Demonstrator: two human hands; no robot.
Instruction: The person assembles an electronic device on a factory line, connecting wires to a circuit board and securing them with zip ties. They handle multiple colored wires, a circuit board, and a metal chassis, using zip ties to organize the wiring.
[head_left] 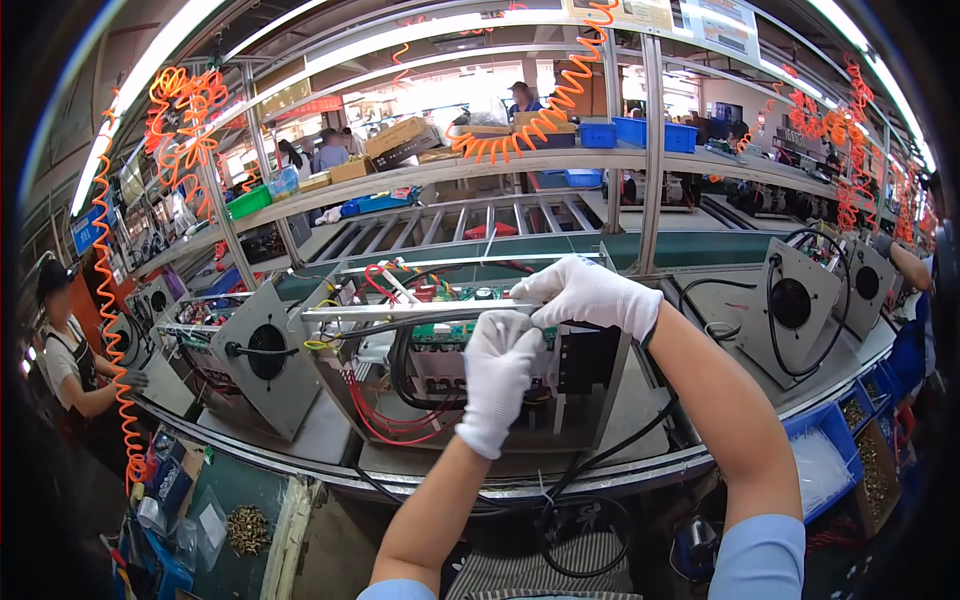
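An open metal machine chassis (590,420) stands in front of me, with green circuit boards (440,332), red wires (372,408) and thick black cables (401,368) inside. A light metal bar (400,311) runs across its top. At this bar my two white-gloved hands meet. My left hand (498,378) comes up from below with its fingers pinched. My right hand (600,295) reaches over from the right, fingers bent and closed against the left fingertips. Whatever lies between the fingers is hidden by the gloves.
Similar chassis with round fans stand at left (262,360) and right (785,310) along the line. A black cable (630,440) droops over the front edge. Blue bins (835,455) sit at right, brass-coloured fittings (248,530) at lower left. Orange coiled hoses (122,400) hang down; a co-worker (75,360) stands left.
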